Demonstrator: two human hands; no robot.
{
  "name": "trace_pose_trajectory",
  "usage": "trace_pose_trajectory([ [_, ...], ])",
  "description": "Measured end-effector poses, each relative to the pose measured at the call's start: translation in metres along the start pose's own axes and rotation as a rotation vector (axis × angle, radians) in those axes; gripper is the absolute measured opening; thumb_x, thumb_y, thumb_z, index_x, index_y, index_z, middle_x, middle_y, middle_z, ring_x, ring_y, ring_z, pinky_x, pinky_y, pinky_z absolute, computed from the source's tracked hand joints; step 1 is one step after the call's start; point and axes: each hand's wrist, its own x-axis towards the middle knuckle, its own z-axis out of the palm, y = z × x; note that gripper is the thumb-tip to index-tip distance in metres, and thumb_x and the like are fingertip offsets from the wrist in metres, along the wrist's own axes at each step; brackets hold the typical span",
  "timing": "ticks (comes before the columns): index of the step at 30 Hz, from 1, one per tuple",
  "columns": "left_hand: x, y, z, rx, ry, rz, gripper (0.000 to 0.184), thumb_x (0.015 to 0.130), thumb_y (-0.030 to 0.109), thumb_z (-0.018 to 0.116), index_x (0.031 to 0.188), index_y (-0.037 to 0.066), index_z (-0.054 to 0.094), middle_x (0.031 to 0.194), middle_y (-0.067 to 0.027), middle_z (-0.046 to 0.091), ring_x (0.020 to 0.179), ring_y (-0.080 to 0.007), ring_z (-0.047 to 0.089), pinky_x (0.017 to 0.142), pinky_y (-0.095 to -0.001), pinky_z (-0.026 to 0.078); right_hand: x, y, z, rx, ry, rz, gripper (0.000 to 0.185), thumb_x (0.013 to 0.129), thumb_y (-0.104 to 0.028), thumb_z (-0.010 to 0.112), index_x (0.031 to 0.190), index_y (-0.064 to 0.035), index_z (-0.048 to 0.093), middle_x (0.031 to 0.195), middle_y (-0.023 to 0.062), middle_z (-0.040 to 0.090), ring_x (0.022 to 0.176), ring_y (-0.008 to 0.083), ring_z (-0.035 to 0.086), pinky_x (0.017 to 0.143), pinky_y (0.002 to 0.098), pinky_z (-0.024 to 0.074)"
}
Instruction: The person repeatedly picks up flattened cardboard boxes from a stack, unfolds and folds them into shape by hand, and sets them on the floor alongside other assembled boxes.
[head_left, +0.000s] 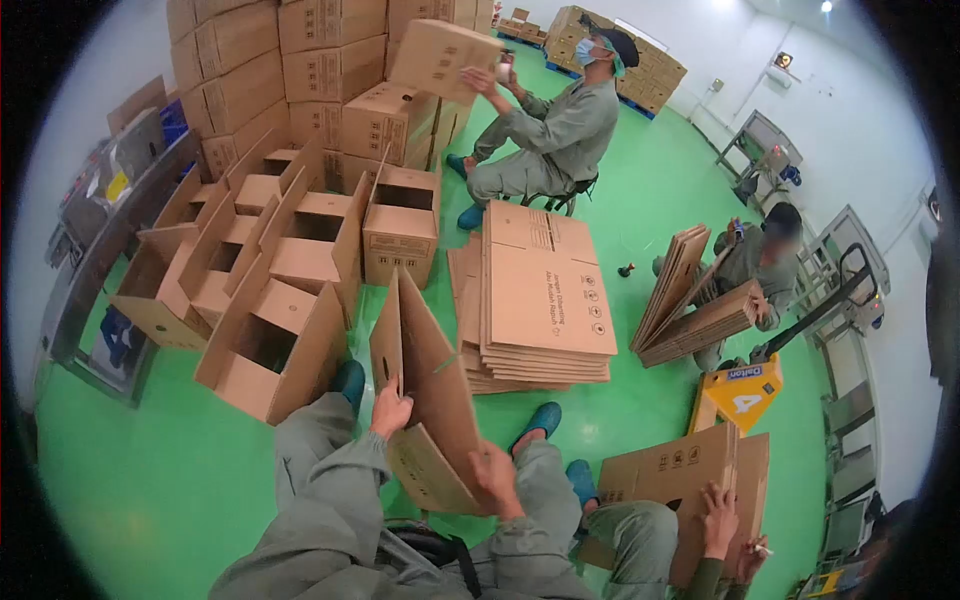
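**Speaker A:** State the position of the work item.

**Speaker B:** The brown corrugated-cardboard carton [440, 400] is directly in front of you, between your knees. Its long side panels stand apart, forming a narrow wedge. Whether its underside touches the glossy green floor [180, 440] cannot be told.

**Speaker A:** Report your left grip.

**Speaker B:** Your left grip [392, 410] is closed on the left panel of the carton, thumb and fingers at its edge.

**Speaker A:** And your right grip?

**Speaker B:** Your right grip [493, 478] is clenched on the right panel, near the end closest to your body.

**Speaker A:** List the adjacent stock.

**Speaker B:** A stack of flat, printed brown cardboard blanks [545, 285] lies ahead of you, slightly right. A group of open-topped brown cardboard boxes [310, 365] stands ahead and left; the nearest is just beside your left teal clog [348, 383].

**Speaker A:** Identify other personnel.

**Speaker B:** A seated co-worker in grey [575, 130] holds up a closed brown cardboard box [445, 58]. At your right, another person's hand [718, 518] rests on upright flat cardboard sheets [675, 480].
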Motion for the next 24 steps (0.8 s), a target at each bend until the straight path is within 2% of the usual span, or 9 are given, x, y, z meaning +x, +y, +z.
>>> trace_pose_trajectory([
  [4,-0.108,0.009,-0.050,0.150,-0.107,0.044,0.072,0.074,0.008,0.052,0.143,0.000,0.034,0.114,-0.0313,0.058,0.104,-0.0485,0.054,0.091,-0.0470,0.044,0.038,0.080,0.004,-0.117,0.256,0.113,0.039,0.085,-0.028,0.062,0.118,-0.0066,0.061,0.102,0.0224,0.066,0.095,0.0412,0.062,0.080,0.0461,0.0494],
  [6,-0.163,-0.022,-0.044,0.165,-0.089,0.216,0.071,0.074,0.006,0.053,0.141,-0.002,0.035,0.122,-0.0307,0.054,0.111,-0.0443,0.053,0.093,-0.0478,0.043,0.048,0.043,-0.026,-0.041,0.306,0.033,0.038,0.086,-0.029,0.059,0.119,-0.0096,0.062,0.104,0.0218,0.066,0.096,0.0426,0.061,0.080,0.0471,0.0492],
  [9,-0.223,0.023,-0.030,0.809,0.262,0.428,0.066,0.077,0.008,0.058,0.139,-0.002,0.039,0.129,-0.0301,0.049,0.119,-0.0386,0.051,0.095,-0.0494,0.042,0.065,0.003,-0.029,-0.086,0.205,0.044,0.039,0.086,-0.025,0.057,0.123,-0.0133,0.059,0.106,0.0208,0.065,0.098,0.0420,0.061,0.082,0.0474,0.0493],
  [11,-0.217,0.050,-0.020,0.815,0.065,0.905,0.061,0.082,0.019,0.062,0.134,-0.006,0.041,0.107,-0.0277,0.063,0.101,-0.0413,0.062,0.084,-0.0513,0.048,0.076,-0.019,-0.026,-0.134,0.162,0.029,0.041,0.086,-0.025,0.058,0.125,-0.0126,0.058,0.107,0.0208,0.065,0.099,0.0418,0.061,0.083,0.0471,0.0490],
  [12,-0.218,0.049,-0.003,0.814,0.050,0.892,0.061,0.082,0.019,0.062,0.134,-0.006,0.041,0.107,-0.0277,0.063,0.101,-0.0413,0.062,0.084,-0.0513,0.048,0.079,-0.034,-0.027,-0.173,0.095,0.012,0.042,0.085,-0.025,0.059,0.126,-0.0153,0.057,0.106,0.0197,0.066,0.098,0.0412,0.061,0.082,0.0482,0.0492],
  [14,-0.199,0.026,0.033,0.822,-0.580,0.303,0.045,0.089,0.031,0.059,0.117,-0.004,0.057,0.082,-0.0196,0.067,0.079,-0.0391,0.066,0.073,-0.0485,0.051,0.081,-0.045,-0.032,-0.198,0.019,0.001,0.043,0.085,-0.025,0.059,0.128,-0.0181,0.057,0.106,0.0185,0.066,0.096,0.0406,0.061,0.081,0.0494,0.0495],
  [17,-0.145,-0.010,0.051,0.668,-0.627,0.408,0.042,0.089,0.042,0.058,0.095,0.001,0.068,0.082,-0.0204,0.069,0.071,-0.0404,0.066,0.066,-0.0472,0.051,0.088,-0.032,-0.042,-0.251,-0.024,0.016,0.043,0.085,-0.024,0.060,0.127,-0.0195,0.057,0.105,0.0172,0.066,0.093,0.0396,0.062,0.079,0.0503,0.0501],
  [19,-0.102,-0.026,0.050,0.491,-0.887,0.022,0.058,0.087,0.058,0.054,0.076,0.004,0.070,0.085,-0.0214,0.069,0.081,-0.0388,0.067,0.073,-0.0452,0.051,0.081,-0.010,-0.041,-0.280,0.019,-0.174,0.039,0.085,-0.024,0.060,0.124,-0.0221,0.059,0.098,0.0149,0.067,0.086,0.0354,0.065,0.072,0.0476,0.0521],
  [24,-0.057,-0.067,0.088,0.755,-0.818,-0.196,0.064,0.081,0.065,0.058,0.106,0.007,0.066,0.111,-0.0164,0.066,0.107,-0.0328,0.062,0.088,-0.0491,0.046,0.056,-0.006,-0.042,-0.221,0.052,-0.128,0.036,0.083,-0.020,0.062,0.119,-0.0177,0.061,0.092,0.0140,0.066,0.082,0.0351,0.064,0.069,0.0467,0.0521],
])
